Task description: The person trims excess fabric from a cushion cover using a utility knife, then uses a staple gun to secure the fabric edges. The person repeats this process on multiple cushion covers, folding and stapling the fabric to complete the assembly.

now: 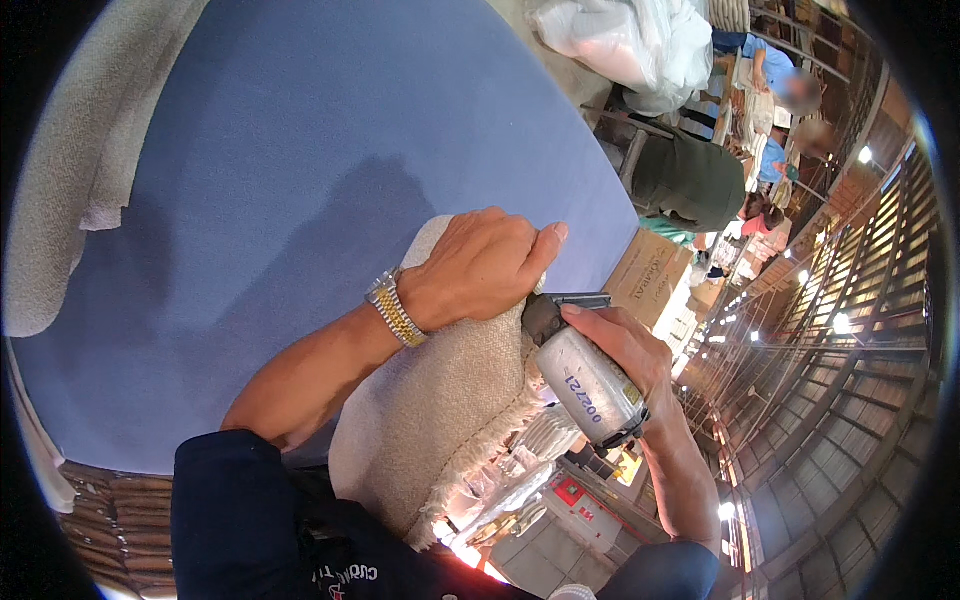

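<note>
My left hand (480, 262), with a metal wristwatch (393, 307) on its wrist, is closed over the upper edge of a thick beige pile cloth (430, 400). A stitched line and a frayed, fringed border run down the cloth's right side. My right hand (637, 350) is wrapped round a handheld power tool (588, 388) with a silver cylindrical body and a dark head. The tool's head sits at the cloth's edge, just right of my left hand. What its working end touches is hidden. The cloth hangs down toward my body.
A wide blue padded surface (260, 110) spreads ahead and left. Another light pile cloth (90, 150) lies along its far left side. Beyond its right edge are a cardboard box (645, 275), plastic-wrapped bundles (640, 45) and a person in dark green (690, 180). More people work farther off.
</note>
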{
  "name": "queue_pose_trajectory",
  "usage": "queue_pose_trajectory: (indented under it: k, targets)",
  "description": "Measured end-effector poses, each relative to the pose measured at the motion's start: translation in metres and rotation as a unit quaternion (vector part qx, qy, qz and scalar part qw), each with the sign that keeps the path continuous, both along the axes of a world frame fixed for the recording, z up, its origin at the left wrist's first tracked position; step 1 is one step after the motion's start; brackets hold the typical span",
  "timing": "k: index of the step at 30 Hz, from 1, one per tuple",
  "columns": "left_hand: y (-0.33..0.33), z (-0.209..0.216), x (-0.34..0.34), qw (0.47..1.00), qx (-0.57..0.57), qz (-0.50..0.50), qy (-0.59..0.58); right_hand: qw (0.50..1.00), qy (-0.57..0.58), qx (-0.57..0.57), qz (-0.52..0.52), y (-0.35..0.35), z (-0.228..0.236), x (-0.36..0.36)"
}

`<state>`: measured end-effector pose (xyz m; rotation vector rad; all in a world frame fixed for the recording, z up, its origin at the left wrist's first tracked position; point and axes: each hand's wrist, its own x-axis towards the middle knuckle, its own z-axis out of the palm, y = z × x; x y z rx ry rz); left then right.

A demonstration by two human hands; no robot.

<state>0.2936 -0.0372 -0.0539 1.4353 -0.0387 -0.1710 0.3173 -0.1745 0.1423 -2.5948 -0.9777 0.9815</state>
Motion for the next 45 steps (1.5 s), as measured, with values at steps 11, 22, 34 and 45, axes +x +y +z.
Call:
queue_pose_trajectory:
  k: [11,22,34,45]
  targets:
    - [0.001,-0.01,-0.003,0.999,-0.04,0.026,-0.019,0.995,0.057,0.035,-0.074,-0.003,0.0,-0.005]
    - [0.021,0.049,-0.017,0.983,0.141,-0.044,0.109,0.905,-0.026,0.197,-0.376,-0.109,-0.055,-0.104]
    - [0.041,0.119,-0.085,0.923,0.314,0.215,0.053,0.799,-0.054,0.337,-0.496,-0.221,-0.204,-0.264]
    - [-0.054,0.333,-0.306,0.827,0.389,0.289,-0.286,0.701,-0.19,0.647,-0.234,-0.116,0.064,-0.159]
